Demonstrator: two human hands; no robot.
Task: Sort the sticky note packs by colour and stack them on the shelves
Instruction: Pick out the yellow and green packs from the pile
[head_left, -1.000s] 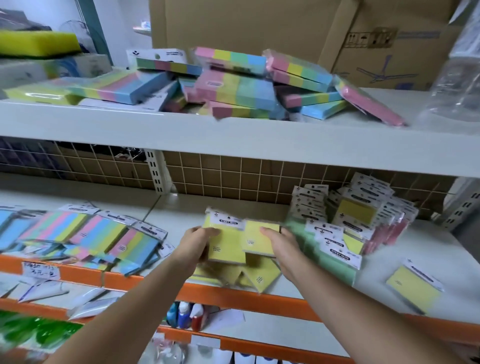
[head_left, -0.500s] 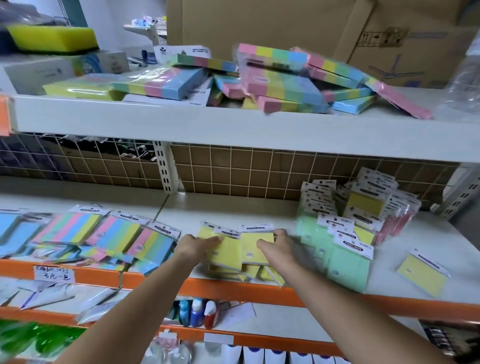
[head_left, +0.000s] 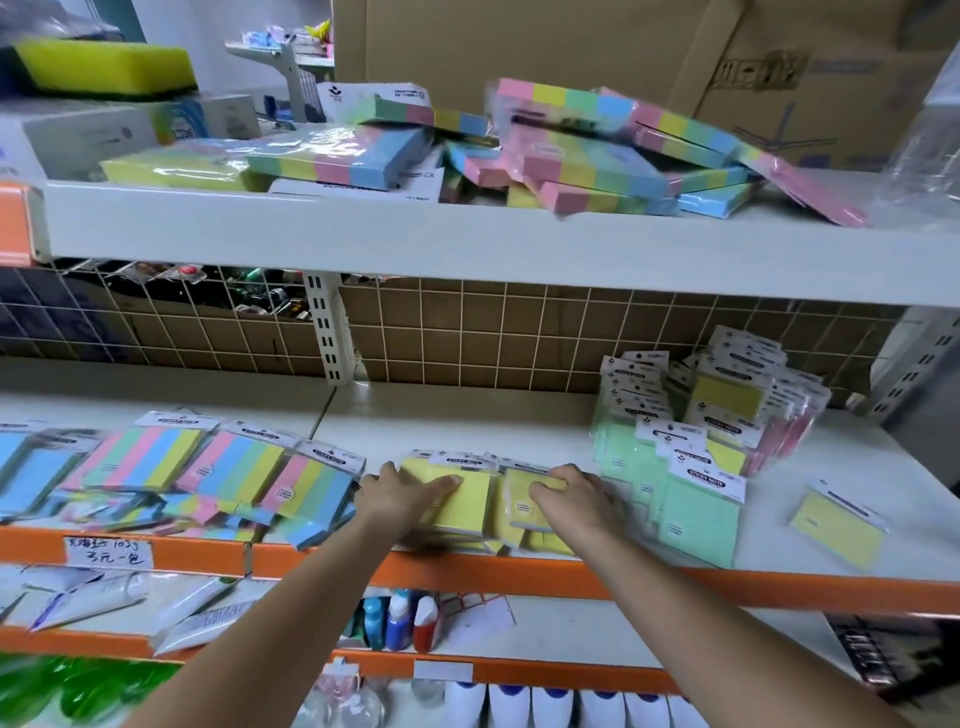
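A pile of yellow sticky note packs (head_left: 465, 499) lies at the front of the middle shelf (head_left: 467, 421). My left hand (head_left: 400, 493) rests on the left side of the pile, thumb across the top pack. My right hand (head_left: 576, 496) lies on the right side, thumb over another yellow pack (head_left: 519, 512). To the right stand green packs (head_left: 696, 519), with yellow and pink packs (head_left: 779, 431) behind them. A single yellow pack (head_left: 836, 527) lies far right. Striped multicolour packs (head_left: 234, 467) spread to the left.
The upper shelf (head_left: 467, 244) carries larger striped pads (head_left: 587, 156) and a cardboard box (head_left: 623, 47). Below the orange shelf edge (head_left: 519, 571) are small bottles (head_left: 400, 621) and tubes (head_left: 93, 597). A wire grid (head_left: 493, 338) backs the middle shelf.
Both hands have lowered the yellow packs onto the pile on the shelf and now lie flatter on them. The camera has moved closer and slightly left.
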